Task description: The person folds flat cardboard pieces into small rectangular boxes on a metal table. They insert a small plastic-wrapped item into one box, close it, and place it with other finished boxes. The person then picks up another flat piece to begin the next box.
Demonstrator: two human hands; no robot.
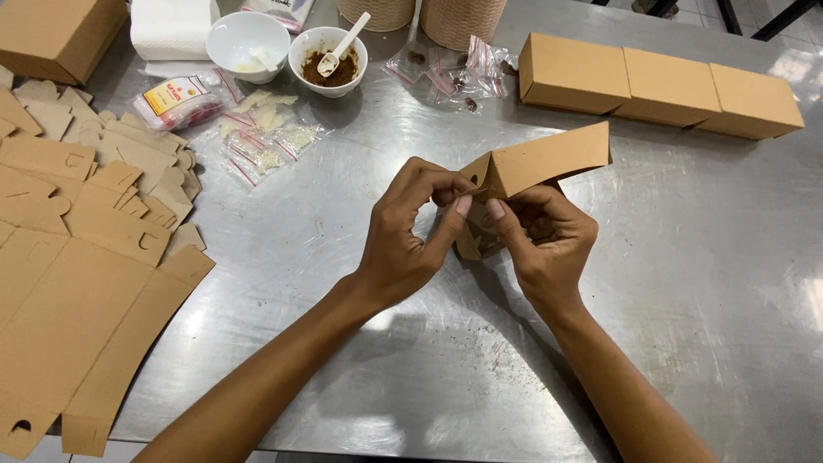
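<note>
We held a half-folded brown card box (549, 159) up over the shiny metal table (686, 326), near its middle. Our left hand (407, 231) pinched a small flap at the box's near end, thumb and fingers pressed together on it. Our right hand (540, 236) curled under the box and gripped it from below, thumb on the same end.

It looked to us like the flap was being tucked into place. To do that well, we thought the right hand should keep the box steady while the left pushed the flap in straight along its fold. Soft card bends fast, so a gentle push seemed better than a hard one.

On the left lay a pile of flat box cutouts (77, 257), not yet folded. Three finished boxes (660, 81) stood in a row at the far right, touching each other. Behind our hands sat a white bowl of brown powder (327, 60) with a white spoon in it, another white bowl (249, 43) just beside it, and some small clear bags (266, 137) with red strips.
</note>
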